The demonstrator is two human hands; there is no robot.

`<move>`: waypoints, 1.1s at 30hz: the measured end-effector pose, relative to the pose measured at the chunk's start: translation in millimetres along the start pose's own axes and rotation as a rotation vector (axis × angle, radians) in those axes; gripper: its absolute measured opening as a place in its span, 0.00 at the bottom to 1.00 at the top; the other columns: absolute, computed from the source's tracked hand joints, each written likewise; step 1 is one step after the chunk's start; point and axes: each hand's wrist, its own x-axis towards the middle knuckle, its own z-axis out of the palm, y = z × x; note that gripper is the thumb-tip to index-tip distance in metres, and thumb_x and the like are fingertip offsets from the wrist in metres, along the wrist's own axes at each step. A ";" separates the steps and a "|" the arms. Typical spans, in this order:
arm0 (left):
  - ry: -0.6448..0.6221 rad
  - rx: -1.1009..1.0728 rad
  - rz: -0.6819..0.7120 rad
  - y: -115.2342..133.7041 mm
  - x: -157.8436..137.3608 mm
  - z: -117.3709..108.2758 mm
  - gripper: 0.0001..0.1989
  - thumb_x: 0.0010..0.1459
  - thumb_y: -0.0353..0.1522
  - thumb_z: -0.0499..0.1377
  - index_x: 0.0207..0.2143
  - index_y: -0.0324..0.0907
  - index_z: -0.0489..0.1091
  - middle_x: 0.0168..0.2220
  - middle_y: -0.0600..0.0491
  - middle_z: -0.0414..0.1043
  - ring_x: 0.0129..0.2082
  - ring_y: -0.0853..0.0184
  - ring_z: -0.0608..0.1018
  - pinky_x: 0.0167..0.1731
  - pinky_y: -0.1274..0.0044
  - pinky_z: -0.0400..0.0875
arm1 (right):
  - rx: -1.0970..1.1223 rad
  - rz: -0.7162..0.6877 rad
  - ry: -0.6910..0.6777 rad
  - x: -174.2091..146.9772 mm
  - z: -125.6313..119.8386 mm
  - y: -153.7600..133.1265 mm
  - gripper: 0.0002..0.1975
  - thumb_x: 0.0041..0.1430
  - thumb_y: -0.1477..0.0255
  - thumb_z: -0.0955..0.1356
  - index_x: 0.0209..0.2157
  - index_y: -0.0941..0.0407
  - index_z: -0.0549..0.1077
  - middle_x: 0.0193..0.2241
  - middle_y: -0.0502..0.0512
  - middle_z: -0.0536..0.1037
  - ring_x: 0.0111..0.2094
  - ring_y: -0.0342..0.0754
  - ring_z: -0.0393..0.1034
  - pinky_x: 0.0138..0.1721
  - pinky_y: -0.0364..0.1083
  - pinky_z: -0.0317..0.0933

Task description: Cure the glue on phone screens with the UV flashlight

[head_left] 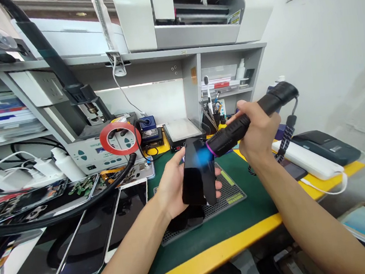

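Note:
My left hand (171,186) is wrapped round a black smartphone (195,179), its dark glossy face tilted up towards me. In my right hand (260,128) is a black flashlight (231,135) with a purple ring at its front end. The flashlight's head points down at the upper part of the phone, where a blue glow shows on the glass. A patterned wrist strap (285,143) hangs from its tail. Beneath the phone lies a grey perforated mat (228,193), with another dark flat panel (188,217) resting on it.
Several phones and tablets (85,240) lie on the left of the green work surface (245,226). Behind stand a control station (92,156) with a red tape roll (103,139) and a thick black hose (104,203). A white power strip (313,159) lies at right, below a wall.

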 end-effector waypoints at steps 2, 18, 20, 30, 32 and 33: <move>-0.023 0.018 -0.052 3.3 -1.1 -2.3 0.34 0.66 0.51 0.43 0.44 0.30 0.74 0.41 0.37 0.76 0.34 0.53 0.81 0.41 0.60 0.75 | -0.010 0.099 -0.025 9.5 -2.9 5.5 0.12 0.48 0.66 0.72 0.20 0.55 0.66 0.15 0.45 0.65 0.17 0.46 0.68 0.19 0.46 0.66; 0.040 0.065 -0.162 5.3 -1.4 3.8 0.32 0.66 0.50 0.46 0.47 0.31 0.72 0.39 0.36 0.77 0.31 0.53 0.81 0.36 0.61 0.76 | 0.025 0.307 -0.015 39.7 -16.1 24.7 0.14 0.47 0.62 0.71 0.22 0.54 0.63 0.17 0.47 0.66 0.17 0.45 0.64 0.18 0.47 0.64; 0.009 0.065 -0.145 5.1 -1.8 3.9 0.31 0.66 0.50 0.45 0.48 0.32 0.72 0.37 0.37 0.77 0.30 0.53 0.81 0.35 0.61 0.76 | 0.012 0.298 -0.044 38.8 -16.4 24.6 0.14 0.49 0.61 0.70 0.22 0.54 0.63 0.17 0.47 0.65 0.16 0.45 0.64 0.18 0.48 0.66; 0.024 0.166 -0.110 2.8 -2.2 1.0 0.32 0.66 0.51 0.46 0.48 0.32 0.73 0.43 0.34 0.76 0.35 0.50 0.81 0.41 0.59 0.74 | 0.064 0.359 -0.025 42.2 -18.3 23.7 0.15 0.48 0.61 0.71 0.20 0.53 0.63 0.17 0.47 0.65 0.16 0.45 0.63 0.22 0.49 0.69; 0.043 0.193 -0.099 2.7 -2.4 1.8 0.32 0.66 0.51 0.47 0.47 0.31 0.73 0.42 0.34 0.76 0.35 0.51 0.81 0.41 0.59 0.74 | 0.071 0.348 -0.040 42.7 -18.3 22.7 0.15 0.48 0.61 0.70 0.19 0.53 0.62 0.16 0.47 0.64 0.16 0.44 0.62 0.21 0.49 0.67; 0.049 0.205 -0.091 2.6 -2.5 2.1 0.32 0.66 0.51 0.47 0.47 0.31 0.73 0.42 0.34 0.76 0.35 0.51 0.81 0.41 0.59 0.74 | 0.069 0.349 -0.040 42.7 -18.1 21.9 0.15 0.49 0.62 0.70 0.19 0.53 0.62 0.16 0.47 0.64 0.16 0.44 0.62 0.21 0.49 0.67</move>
